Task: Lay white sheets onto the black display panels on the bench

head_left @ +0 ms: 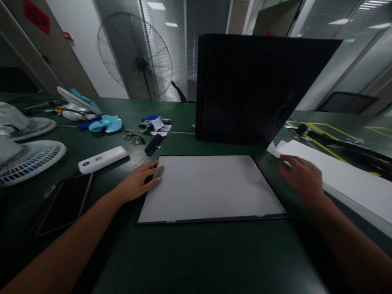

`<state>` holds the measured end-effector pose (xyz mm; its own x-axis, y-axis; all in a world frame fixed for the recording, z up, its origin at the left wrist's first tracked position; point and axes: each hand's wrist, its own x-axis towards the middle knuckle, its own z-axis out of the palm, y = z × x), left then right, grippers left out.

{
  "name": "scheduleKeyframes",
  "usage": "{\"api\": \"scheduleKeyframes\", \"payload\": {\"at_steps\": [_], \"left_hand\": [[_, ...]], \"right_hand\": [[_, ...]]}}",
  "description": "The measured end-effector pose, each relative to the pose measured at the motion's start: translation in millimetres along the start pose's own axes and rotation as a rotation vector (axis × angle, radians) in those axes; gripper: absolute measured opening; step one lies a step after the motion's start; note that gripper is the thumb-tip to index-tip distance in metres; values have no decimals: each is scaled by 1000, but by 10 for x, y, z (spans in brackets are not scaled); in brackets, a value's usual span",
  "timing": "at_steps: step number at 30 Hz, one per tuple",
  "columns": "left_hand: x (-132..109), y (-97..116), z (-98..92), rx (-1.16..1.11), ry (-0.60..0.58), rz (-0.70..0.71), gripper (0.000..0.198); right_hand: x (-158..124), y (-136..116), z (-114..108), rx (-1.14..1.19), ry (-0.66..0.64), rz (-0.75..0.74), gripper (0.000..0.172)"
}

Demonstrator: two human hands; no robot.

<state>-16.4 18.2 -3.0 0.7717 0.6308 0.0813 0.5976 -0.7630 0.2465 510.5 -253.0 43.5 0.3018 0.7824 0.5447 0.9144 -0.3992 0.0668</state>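
A flat rectangular panel [211,188] with a whitish face and a thin black frame lies on the green table in front of me. My left hand [139,179] rests at its left edge, fingers spread, the tips on the panel's face. To the right, my right hand [301,175] has thumb and forefinger closed at the lifted corner of a white sheet [275,149]. That sheet curls up at the end of a stack of long white sheets [349,175]. The exact pinch point is partly hidden by the fingers.
A large black panel [245,90] stands upright behind the framed one. On the left lie a phone [65,204], a white oblong device [103,159], glasses [134,138], a blue fan blade [105,123] and white fan grilles [33,161]. Black strips [346,143] lie far right.
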Motion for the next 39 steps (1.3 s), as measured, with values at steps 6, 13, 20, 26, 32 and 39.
{"api": "scheduleKeyframes", "payload": {"at_steps": [6, 13, 20, 26, 32, 39], "left_hand": [[-27, 6, -16, -10, 3, 24, 63], [-46, 52, -41, -10, -13, 17, 66], [-56, 117, -67, 9, 30, 23, 73], [-51, 110, -58, 13, 40, 9, 75], [-69, 73, -35, -70, 45, -13, 94], [-66, 75, -30, -69, 28, 38, 85]], "right_hand": [[-228, -972, -357, 170, -121, -367, 37], [-410, -2289, -514, 343, -478, -887, 26], [-405, -2992, -528, 462, -439, -1028, 37], [-390, -2687, -485, 563, -459, -971, 56], [-175, -1477, 112, 314, -430, -568, 62], [115, -789, 619, 221, -489, -510, 65]]}}
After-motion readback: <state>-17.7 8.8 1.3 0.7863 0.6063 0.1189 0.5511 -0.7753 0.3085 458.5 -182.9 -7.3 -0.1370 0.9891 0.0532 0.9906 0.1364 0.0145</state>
